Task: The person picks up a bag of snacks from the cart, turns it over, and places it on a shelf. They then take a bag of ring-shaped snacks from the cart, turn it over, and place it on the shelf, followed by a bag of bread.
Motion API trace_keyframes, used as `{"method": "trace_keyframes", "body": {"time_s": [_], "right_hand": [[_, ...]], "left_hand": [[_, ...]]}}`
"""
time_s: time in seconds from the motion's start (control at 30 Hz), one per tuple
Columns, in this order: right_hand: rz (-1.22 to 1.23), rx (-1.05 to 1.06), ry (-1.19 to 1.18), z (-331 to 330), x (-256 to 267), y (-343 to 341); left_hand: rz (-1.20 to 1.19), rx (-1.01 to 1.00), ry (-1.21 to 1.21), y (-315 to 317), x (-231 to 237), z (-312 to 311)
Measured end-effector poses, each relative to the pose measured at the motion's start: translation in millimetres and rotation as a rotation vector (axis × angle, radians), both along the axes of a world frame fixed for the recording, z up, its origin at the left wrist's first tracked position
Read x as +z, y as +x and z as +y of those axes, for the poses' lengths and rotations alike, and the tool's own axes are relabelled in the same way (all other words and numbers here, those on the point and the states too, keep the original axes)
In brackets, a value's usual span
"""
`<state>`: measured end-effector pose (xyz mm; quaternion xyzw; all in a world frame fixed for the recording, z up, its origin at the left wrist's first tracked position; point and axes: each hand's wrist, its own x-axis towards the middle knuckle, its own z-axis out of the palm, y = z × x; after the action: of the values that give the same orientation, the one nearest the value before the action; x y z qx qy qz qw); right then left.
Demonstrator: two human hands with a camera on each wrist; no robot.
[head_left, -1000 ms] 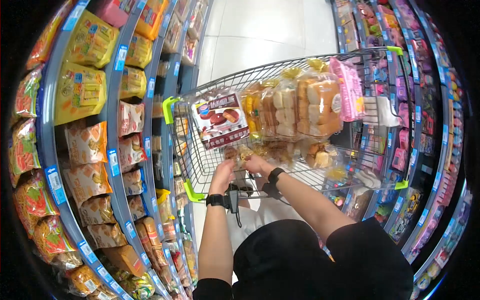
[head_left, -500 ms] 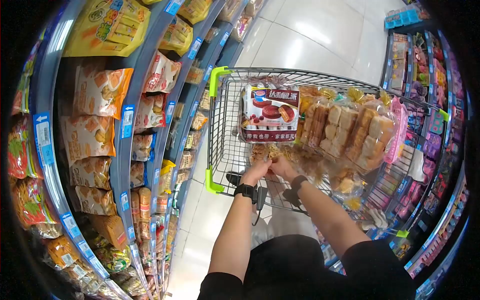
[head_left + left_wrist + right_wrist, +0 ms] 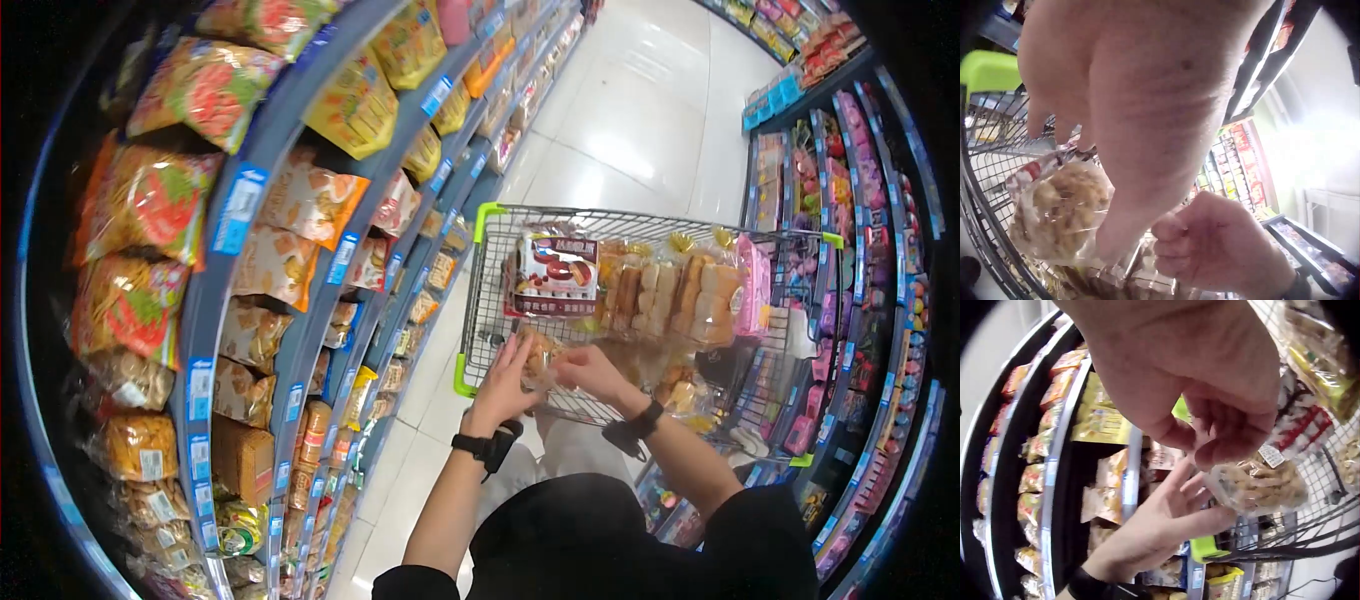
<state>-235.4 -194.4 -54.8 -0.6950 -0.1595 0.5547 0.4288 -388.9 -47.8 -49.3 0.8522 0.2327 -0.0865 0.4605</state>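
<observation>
A clear bag of lumpy golden-brown pastries (image 3: 541, 352) lies in the shopping cart, beside the brown-and-white pie pack (image 3: 556, 275). My left hand (image 3: 503, 385) is at the bag's left side, fingers extended and thumb out; in the left wrist view its thumb overlaps the near side of the pastry bag (image 3: 1066, 212). Just right of it, my right hand (image 3: 592, 374) has curled fingers and thumb together and pinches the bag's gathered end. The right wrist view shows the fingertips right at the edge of the pastry bag (image 3: 1260, 487).
Bagged bread loaves (image 3: 700, 300) and a pink package (image 3: 752, 285) stand farther right in the wire cart (image 3: 600, 212). Snack shelves (image 3: 215, 270) run close along the left, and toy-filled shelves (image 3: 830, 300) line the right. Tiled floor (image 3: 640, 90) stretches ahead.
My left hand's fingers have straightened and spread apart from the right hand at the bag. The view has turned, so the cart sits lower and farther right in it.
</observation>
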Motion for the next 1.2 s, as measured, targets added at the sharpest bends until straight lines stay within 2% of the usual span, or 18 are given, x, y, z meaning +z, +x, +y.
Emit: {"method": "trace_keyframes", "body": {"time_s": [0.07,0.13,0.33,0.4,0.43,0.47,0.53,0.6,0.67,0.73,0.8,0.83,0.87,0.93,1.0,1.07,1.13,1.2], "right_hand": [[-0.015,0.005,0.043,4,64,-11],[0.026,0.054,0.144,8,113,-26],[0.255,0.166,0.341,33,196,-92],[0.327,0.285,0.395,46,210,-117],[0.404,0.332,0.46,53,219,-131],[0.407,0.362,0.462,61,231,-145],[0.466,0.389,0.437,75,252,-175],[0.472,0.44,0.442,90,259,-203],[0.386,0.483,0.661,106,293,-240],[0.303,0.577,0.659,114,291,-261],[0.132,0.593,0.798,119,285,-287],[0.27,0.616,0.787,118,279,-299],[0.278,0.65,0.793,118,267,-310],[0.318,0.68,0.717,116,248,-330],[0.274,0.758,0.719,113,250,-346],[0.354,0.799,0.624,115,253,-358],[0.326,0.815,0.606,120,262,-367],[0.306,0.802,0.538,129,265,-373]], "left_hand": [[-0.053,0.011,-0.008,-20,33,4],[-0.218,0.067,0.025,-48,58,7],[-0.389,0.175,0.094,-153,119,7],[-0.455,0.251,-0.218,-191,149,-2],[-0.483,0.224,-0.074,-206,164,-6],[-0.487,0.25,-0.06,-224,166,-9],[-0.481,0.287,-0.353,-259,165,-19],[-0.555,0.399,-0.402,-291,167,-30],[-0.703,0.538,-0.594,-319,172,-37],[-0.806,0.591,-0.552,-345,164,-41],[-0.957,0.854,-0.671,-366,172,-48],[-0.982,0.893,-0.654,-376,179,-49],[-1.003,0.916,-0.632,-384,187,-52],[-1.004,1.204,-0.689,-393,202,-56],[-1.083,1.263,-0.657,-403,215,-59],[-1.16,1.321,-0.627,-410,228,-61],[-1.184,1.228,-0.742,-420,240,-64],[-1.155,1.256,-0.639,-423,242,-68]]}}
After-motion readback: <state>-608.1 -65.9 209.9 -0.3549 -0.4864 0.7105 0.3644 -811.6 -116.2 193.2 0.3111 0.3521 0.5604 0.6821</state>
